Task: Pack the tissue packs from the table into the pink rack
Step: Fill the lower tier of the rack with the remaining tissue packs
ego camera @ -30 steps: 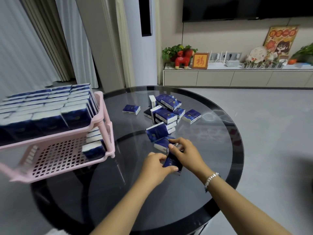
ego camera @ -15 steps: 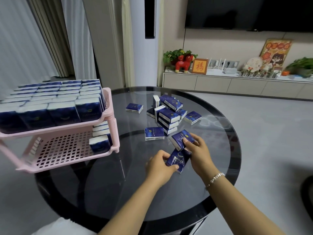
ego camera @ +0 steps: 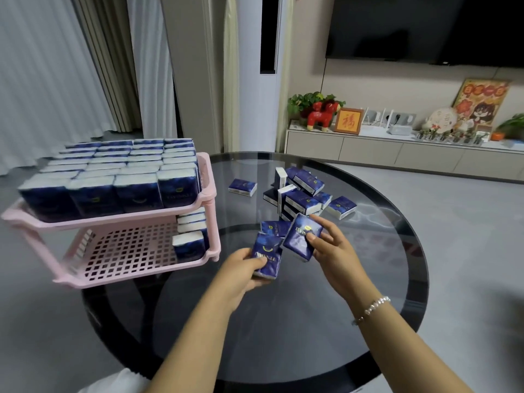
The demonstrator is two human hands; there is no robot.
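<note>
Gathering is the step in hand: each hand holds one pack above the round dark glass table (ego camera: 368, 321). The left hand (ego camera: 241, 272) grips a dark blue plastic-wrapped tissue pack (ego camera: 266, 258) with its thumb across the printed face, and the right hand (ego camera: 330, 248) pinches a second blue pack (ego camera: 302, 239) by its right edge, tilted. A third blue pack (ego camera: 273, 228) shows just behind these two; whether it lies on the glass or is caught up with them is hard to tell. The loose heap of blue and white packs (ego camera: 303, 194) sits farther back on the table, with a single pack (ego camera: 242, 187) apart to its left. The two-tier pink plastic rack (ego camera: 209, 191) stands at the table's left edge; its top shelf is full, while the perforated lower shelf (ego camera: 127, 253) holds only a short row of upright packs (ego camera: 191, 234) at its right end. The next move probably calls for carrying both packs left, under the top shelf, and standing them upright beside that row.
</note>
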